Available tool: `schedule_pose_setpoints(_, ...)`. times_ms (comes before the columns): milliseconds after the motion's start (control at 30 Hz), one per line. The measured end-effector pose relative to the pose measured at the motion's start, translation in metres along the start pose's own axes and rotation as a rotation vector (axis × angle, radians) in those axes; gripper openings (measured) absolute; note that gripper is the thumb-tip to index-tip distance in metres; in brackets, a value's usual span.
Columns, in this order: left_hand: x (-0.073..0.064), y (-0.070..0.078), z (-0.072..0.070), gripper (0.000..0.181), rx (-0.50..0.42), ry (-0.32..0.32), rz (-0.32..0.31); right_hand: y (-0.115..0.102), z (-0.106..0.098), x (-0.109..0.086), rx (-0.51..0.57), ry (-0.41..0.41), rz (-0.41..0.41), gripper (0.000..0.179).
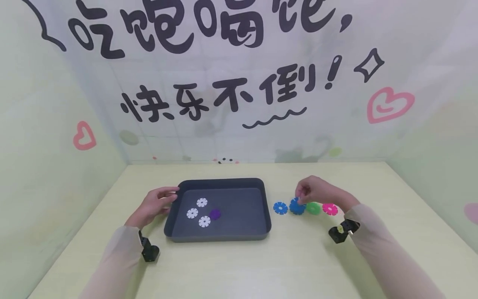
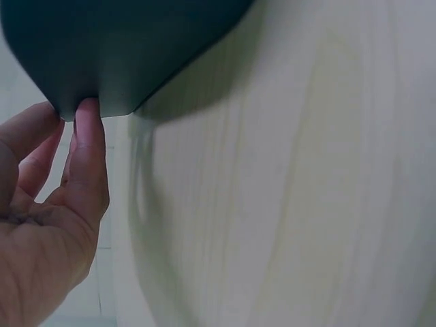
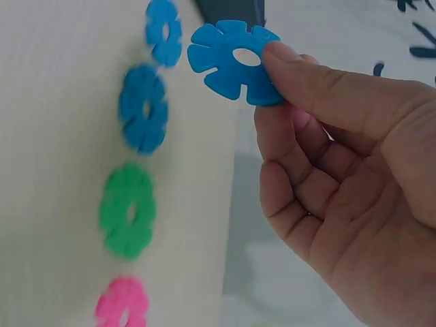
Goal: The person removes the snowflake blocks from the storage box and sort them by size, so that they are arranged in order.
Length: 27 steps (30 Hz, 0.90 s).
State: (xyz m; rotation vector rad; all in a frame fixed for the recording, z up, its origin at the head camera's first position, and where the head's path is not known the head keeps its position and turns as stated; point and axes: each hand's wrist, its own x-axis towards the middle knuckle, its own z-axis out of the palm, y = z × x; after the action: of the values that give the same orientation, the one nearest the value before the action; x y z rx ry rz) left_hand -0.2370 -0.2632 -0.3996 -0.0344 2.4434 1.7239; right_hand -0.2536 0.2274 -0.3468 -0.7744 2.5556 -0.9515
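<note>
My right hand (image 1: 317, 192) pinches a blue snowflake building disc (image 3: 228, 65) between thumb and fingers. The disc hangs above the table, tilted, with its notched edge and centre hole showing in the right wrist view. In the head view it overlaps another blue disc lying below. My left hand (image 1: 153, 205) rests its fingertips against the left side of a dark grey tray (image 1: 239, 237), near a corner in the left wrist view. Inside the tray lie three white snowflake discs (image 1: 204, 221) and a purple one (image 1: 215, 214).
Right of the tray, a row of discs lies on the pale wooden table (image 1: 239, 270): a blue disc (image 1: 280, 208), another blue disc (image 3: 143, 109), a green disc (image 3: 128, 210) and a pink disc (image 3: 122, 303). Printed walls (image 1: 224, 137) rise behind and at both sides.
</note>
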Motion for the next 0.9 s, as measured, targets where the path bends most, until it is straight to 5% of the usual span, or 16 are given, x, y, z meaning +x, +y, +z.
schedule_pose_setpoints(633,0.000,-0.002,-0.003,0.045,-0.004,-0.014,0.004,0.084,-0.040,-0.079,0.049,0.141,0.258,0.026)
schedule_pose_setpoints(900,0.001,-0.002,-0.002,0.045,0.001,-0.016,0.011,0.102,-0.043,-0.090,0.039,0.154,0.329,0.032)
